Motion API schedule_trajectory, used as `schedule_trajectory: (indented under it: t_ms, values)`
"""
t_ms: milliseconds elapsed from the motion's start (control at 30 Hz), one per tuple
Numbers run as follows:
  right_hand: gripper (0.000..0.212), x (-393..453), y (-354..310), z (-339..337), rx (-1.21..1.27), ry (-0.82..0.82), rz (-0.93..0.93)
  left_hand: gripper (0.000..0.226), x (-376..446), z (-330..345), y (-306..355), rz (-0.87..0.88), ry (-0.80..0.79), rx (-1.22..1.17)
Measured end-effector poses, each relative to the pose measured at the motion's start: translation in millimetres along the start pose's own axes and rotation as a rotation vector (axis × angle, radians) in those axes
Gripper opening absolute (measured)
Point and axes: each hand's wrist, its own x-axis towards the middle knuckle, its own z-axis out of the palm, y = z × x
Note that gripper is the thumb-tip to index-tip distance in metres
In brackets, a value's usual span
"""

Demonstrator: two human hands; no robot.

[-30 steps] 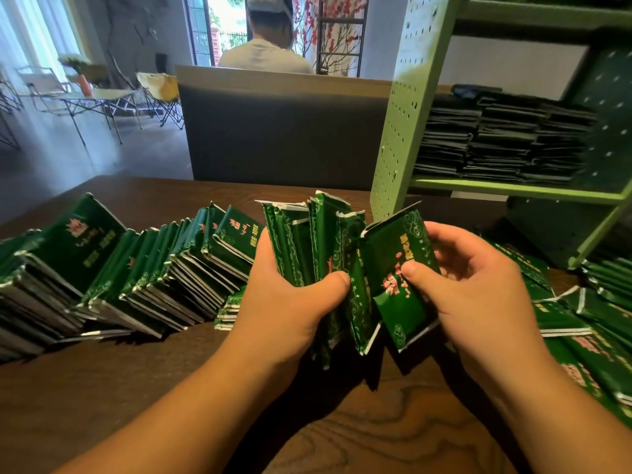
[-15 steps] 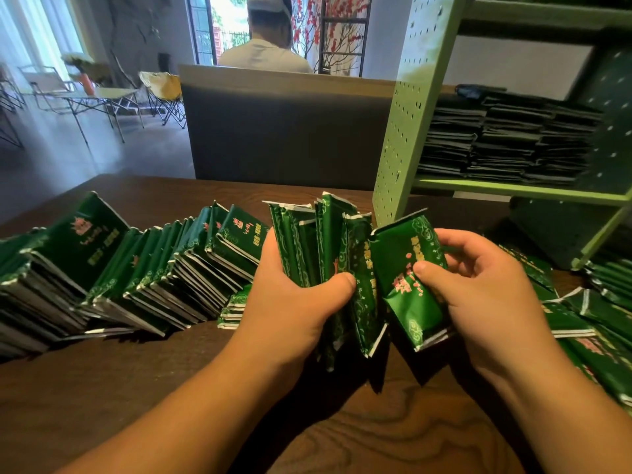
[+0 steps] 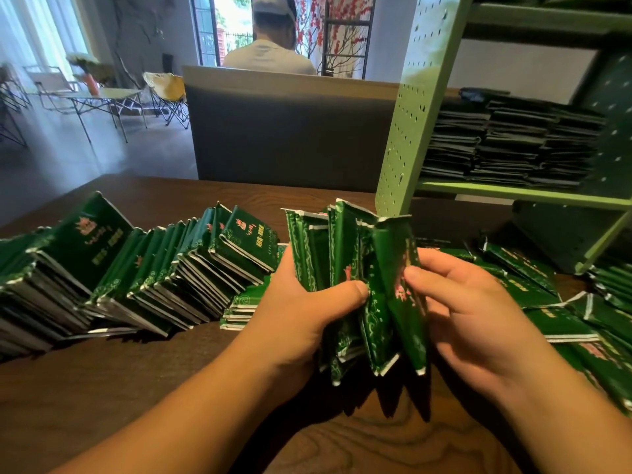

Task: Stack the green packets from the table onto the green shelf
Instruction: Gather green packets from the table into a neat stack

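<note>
Both hands clamp one upright bundle of glossy green foil packets [image 3: 355, 285] above the dark wooden table [image 3: 136, 388].
Left hand [image 3: 301, 313]: thumb curled across bundle front. Right hand [image 3: 472, 313]: thumb and fingers pinching the rightmost packet; pale green perforated metal shelf [image 3: 407, 107] stands beyond the fingertips.

Your left hand [image 3: 307, 302] gripped with its thumb across the front; your right hand [image 3: 478, 309] pinched alongside, both forearms raised.

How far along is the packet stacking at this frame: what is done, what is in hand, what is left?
Done: several flat stacks of packets already sit on the green shelf. In hand: the left hand grips a bunch of upright packets, and the right hand pinches its outermost packet. Left: a long leaning row and loose packets remain on the table.
</note>
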Motion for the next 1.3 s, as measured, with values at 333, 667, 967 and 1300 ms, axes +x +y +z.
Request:
schedule_trajectory:
  t_ms: [333,667,967,1300]
  values:
    - [0.057,-4,5,-7,0.255,-0.262,-0.011,0.059,-1,-6,2,0.093,-0.203,0.237]
    - [0.063,4,4,-7,-0.317,-0.074,-0.303,0.084,5,-11,-8,0.242,-0.188,0.19]
    - [0.087,11,12,-22,-0.467,-0.237,-0.023,0.075,3,-8,-24,0.12,-0.146,0.258]
    - [0.104,5,9,-16,-0.595,-0.219,-0.189,0.113,-9,0,-14,0.372,-0.129,0.505]
